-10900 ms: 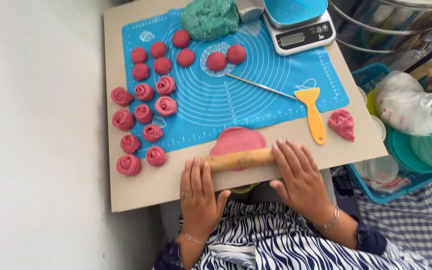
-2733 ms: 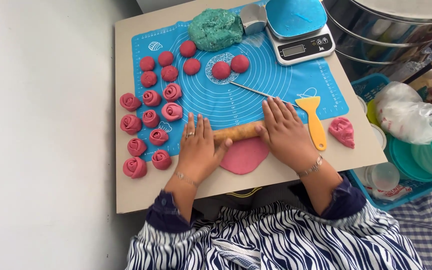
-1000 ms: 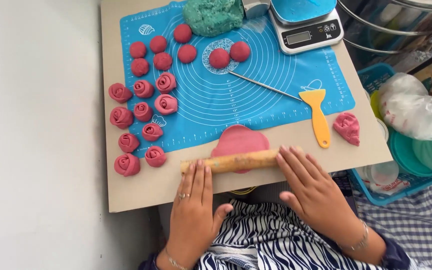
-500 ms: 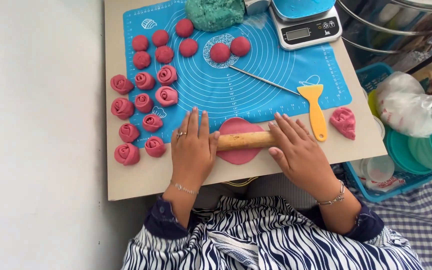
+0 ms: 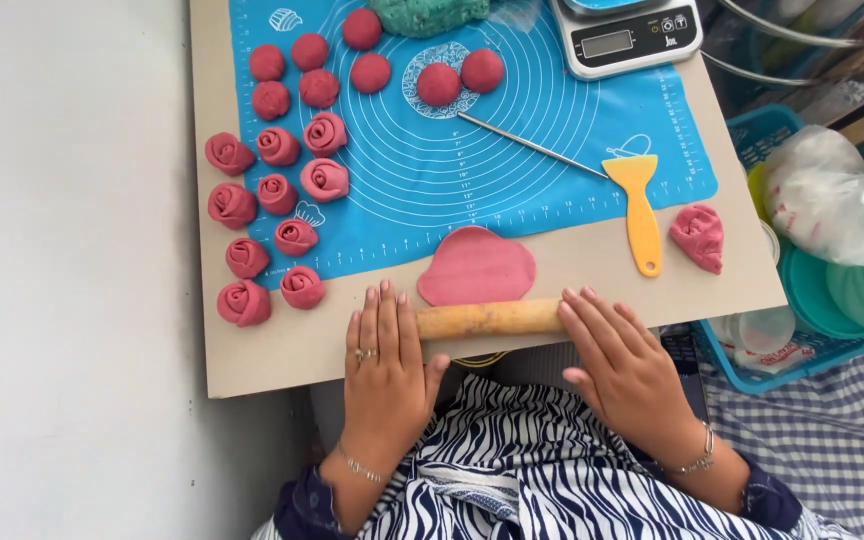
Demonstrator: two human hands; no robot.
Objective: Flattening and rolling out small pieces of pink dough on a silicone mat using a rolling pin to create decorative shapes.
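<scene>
Rolling pin (image 5: 489, 318) between flat hands (image 5: 384, 362)

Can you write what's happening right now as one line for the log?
left hand: flat on rolling pin | right hand: flat on rolling pin | pin: at near edge of pink dough | roses: left of mat

Pink dough disc (image 5: 475, 266); blue mat (image 5: 512, 150); yellow scraper (image 5: 637, 205); perhaps green dough (image 5: 427, 14).

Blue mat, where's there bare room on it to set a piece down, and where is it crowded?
The widest free patch on the blue mat lies in its middle rings, between the rose-shaped pieces on the left and the yellow scraper on the right, above the flattened pink dough. A thin metal rod crosses its upper edge. The left side and top are crowded with dough balls.
</scene>
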